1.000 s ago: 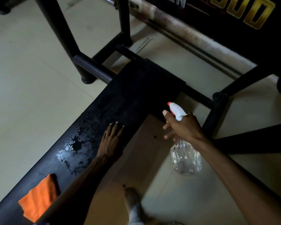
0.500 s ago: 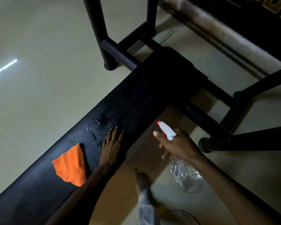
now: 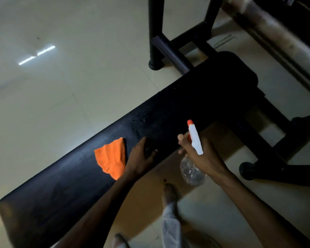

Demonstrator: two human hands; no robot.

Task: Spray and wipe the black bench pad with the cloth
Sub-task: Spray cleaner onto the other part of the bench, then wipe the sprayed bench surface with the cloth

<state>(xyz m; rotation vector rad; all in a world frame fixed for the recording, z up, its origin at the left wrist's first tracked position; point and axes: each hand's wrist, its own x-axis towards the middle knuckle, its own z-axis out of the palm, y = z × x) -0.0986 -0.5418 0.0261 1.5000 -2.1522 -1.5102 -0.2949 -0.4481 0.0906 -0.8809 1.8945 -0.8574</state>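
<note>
The black bench pad (image 3: 177, 111) runs diagonally over pale floor (image 3: 61, 104); an orange cloth (image 3: 111, 157) lies on it, just beside the left hand (image 3: 141, 156) (fingers curled); the right hand (image 3: 202, 158) grips a spray bottle (image 3: 195, 138), nozzle toward the droplets (image 3: 140, 120).

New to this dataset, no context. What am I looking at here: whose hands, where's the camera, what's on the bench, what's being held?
No machine here: a person works with bare hands, and the single camera sits on their head, looking forward and down. The long dark slab crossing the picture is the black bench pad, with black metal frame legs beyond it on a pale floor. An orange cloth lies loose on the pad, with water droplets further along. The left hand rests on the pad beside the cloth, holding nothing. The right hand grips a clear spray bottle with a white, orange-tipped nozzle, aimed towards the pad.
</note>
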